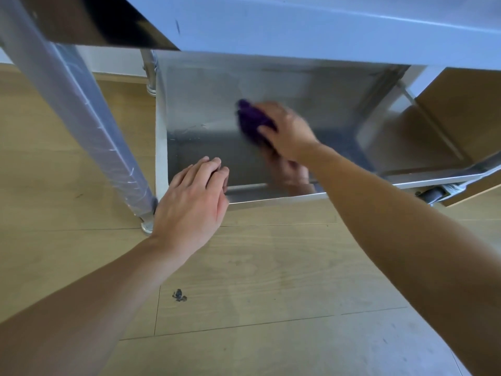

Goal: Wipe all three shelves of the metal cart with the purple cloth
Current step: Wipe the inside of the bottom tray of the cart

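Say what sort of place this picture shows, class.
Likely an indoor room, perhaps a home or kitchen area: a wood-look plank floor, a wooden cabinet on the right, and a wheeled steel cart.

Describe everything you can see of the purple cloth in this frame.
The soft, fuzzy-looking purple cloth is bunched into a wad, not spread flat, and motion blur smears its edges. It lies pressed against the floor of the cart's shiny metal bottom shelf, right of the shelf's middle and below the shelf above. The right-hand grip holds it, with fingers and thumb curled over its near side, so only the far left part shows. Nothing else touches it.
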`<act>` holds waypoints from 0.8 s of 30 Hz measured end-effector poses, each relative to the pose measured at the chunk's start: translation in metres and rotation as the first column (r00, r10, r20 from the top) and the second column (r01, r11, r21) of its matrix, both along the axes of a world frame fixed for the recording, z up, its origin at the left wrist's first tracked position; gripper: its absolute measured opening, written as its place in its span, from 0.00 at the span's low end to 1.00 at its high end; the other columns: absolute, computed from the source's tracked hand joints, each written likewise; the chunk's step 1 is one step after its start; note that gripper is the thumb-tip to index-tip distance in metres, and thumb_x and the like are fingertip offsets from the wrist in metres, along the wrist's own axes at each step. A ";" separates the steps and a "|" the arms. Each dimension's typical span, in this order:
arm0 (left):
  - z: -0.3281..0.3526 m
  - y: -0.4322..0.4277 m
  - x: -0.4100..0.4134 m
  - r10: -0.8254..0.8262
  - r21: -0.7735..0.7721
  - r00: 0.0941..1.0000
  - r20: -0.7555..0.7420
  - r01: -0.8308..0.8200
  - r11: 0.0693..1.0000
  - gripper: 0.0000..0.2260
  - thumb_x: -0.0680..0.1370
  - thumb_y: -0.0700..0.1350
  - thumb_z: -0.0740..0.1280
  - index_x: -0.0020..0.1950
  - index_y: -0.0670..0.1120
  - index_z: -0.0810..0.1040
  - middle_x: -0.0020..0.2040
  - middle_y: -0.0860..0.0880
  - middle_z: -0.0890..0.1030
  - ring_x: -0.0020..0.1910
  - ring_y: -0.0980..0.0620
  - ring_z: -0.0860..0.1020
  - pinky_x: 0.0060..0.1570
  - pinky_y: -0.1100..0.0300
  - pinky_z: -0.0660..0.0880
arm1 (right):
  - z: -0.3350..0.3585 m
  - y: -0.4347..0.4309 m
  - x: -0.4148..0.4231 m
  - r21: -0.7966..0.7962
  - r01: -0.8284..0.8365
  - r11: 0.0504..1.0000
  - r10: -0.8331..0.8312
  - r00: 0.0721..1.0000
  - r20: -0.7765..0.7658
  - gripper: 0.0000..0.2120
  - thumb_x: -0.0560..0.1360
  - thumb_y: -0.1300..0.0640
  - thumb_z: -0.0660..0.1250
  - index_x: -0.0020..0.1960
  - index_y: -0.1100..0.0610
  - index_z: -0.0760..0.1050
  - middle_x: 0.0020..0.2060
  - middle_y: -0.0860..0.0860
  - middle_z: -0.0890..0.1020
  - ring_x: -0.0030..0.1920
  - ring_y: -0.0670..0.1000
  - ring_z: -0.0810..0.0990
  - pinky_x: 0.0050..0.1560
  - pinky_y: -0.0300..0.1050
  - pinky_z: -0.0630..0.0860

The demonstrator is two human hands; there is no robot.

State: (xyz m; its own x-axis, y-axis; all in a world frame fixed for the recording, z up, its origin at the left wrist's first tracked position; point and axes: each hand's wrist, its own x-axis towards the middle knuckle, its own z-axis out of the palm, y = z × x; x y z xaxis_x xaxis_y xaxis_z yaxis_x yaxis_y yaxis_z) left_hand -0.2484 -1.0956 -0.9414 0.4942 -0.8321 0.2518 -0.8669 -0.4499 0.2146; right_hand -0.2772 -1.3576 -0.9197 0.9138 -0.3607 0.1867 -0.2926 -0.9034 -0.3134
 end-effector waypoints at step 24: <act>0.033 0.054 -0.010 -0.129 0.314 0.970 0.205 0.060 0.947 0.22 0.76 0.36 0.61 0.70 0.41 0.67 0.63 0.46 0.72 0.62 0.47 0.72 0.48 0.52 0.76 | -0.007 0.087 -0.009 -0.142 0.117 0.983 -0.113 0.993 0.037 0.24 0.78 0.57 0.61 0.73 0.51 0.66 0.69 0.53 0.71 0.65 0.60 0.72 0.67 0.51 0.65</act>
